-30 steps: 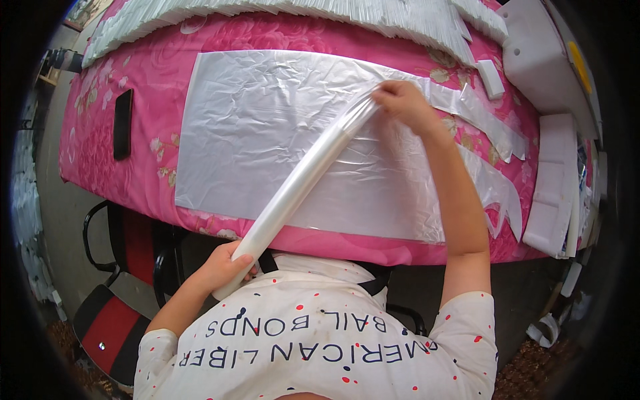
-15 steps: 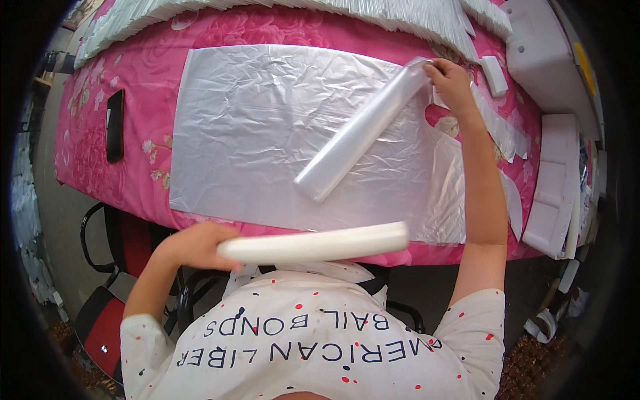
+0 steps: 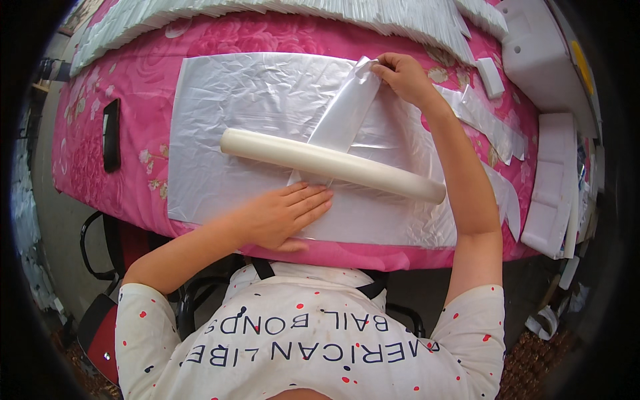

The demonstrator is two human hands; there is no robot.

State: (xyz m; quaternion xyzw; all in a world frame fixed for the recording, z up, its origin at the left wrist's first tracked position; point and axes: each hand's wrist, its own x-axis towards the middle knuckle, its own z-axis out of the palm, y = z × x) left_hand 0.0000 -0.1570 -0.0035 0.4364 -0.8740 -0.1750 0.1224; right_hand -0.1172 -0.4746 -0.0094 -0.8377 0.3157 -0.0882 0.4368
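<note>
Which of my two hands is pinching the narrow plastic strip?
Your right hand: it pinches the plastic strip by its upper end, beyond the white roll. Your left hand is open, outstretched, on the roll's near side.

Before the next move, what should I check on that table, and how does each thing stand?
1. Right hand has the far end of the plastic strip pinched: ok.
2. White roll lies across the strip: ok.
3. Left hand grips the roll: not ok; it is open, palm down, on the near side of the roll.
4. Left fingertips press the strip's near end: cannot tell from this angle.
5. Wide plastic sheet is smooth: not ok; it shows many wrinkles.
6. Black phone is off the sheet: ok; it lies to the left, on the pink tablecloth.
</note>
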